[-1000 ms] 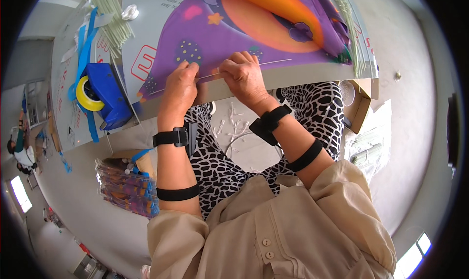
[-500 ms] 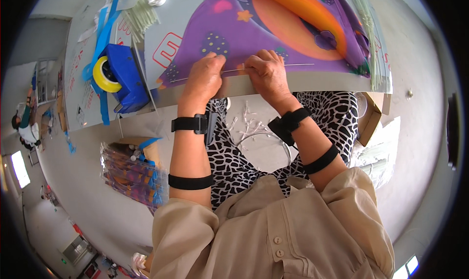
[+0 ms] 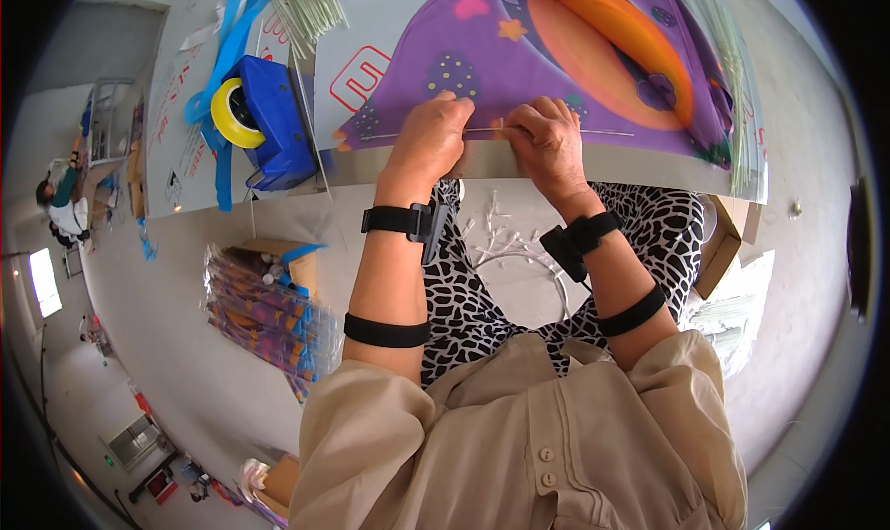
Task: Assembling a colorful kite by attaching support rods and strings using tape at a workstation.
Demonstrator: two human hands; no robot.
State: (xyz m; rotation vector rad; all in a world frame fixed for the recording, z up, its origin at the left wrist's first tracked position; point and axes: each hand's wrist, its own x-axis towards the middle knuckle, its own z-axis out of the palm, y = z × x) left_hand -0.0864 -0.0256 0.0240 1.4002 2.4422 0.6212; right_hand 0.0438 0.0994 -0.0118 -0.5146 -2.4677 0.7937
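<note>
A purple printed fabric (image 3: 408,76) with an orange shape, stars and dotted patches lies over the board-covered table. Along its near edge runs a thin white rod (image 3: 603,133). My left hand (image 3: 432,139) is closed in a pinch at that edge, left of the middle. A short gap to the right, my right hand (image 3: 549,142) also pinches the edge, fingers bent down over the rod. Fabric and rod both pass under my fingers. The exact grip at the fingertips is hidden.
Left on the table stands a blue tape dispenser (image 3: 276,127) with a yellow roll (image 3: 236,113), beside blue strips (image 3: 225,57). Bundles of pale rods (image 3: 311,15) lie at the back left and right edge. Below are packaged pieces (image 3: 264,307) and a cardboard box (image 3: 721,247).
The whole view has shifted, so table and hands appear further right. Both hands keep their pinch at the fabric edge, with little visible movement along it.
</note>
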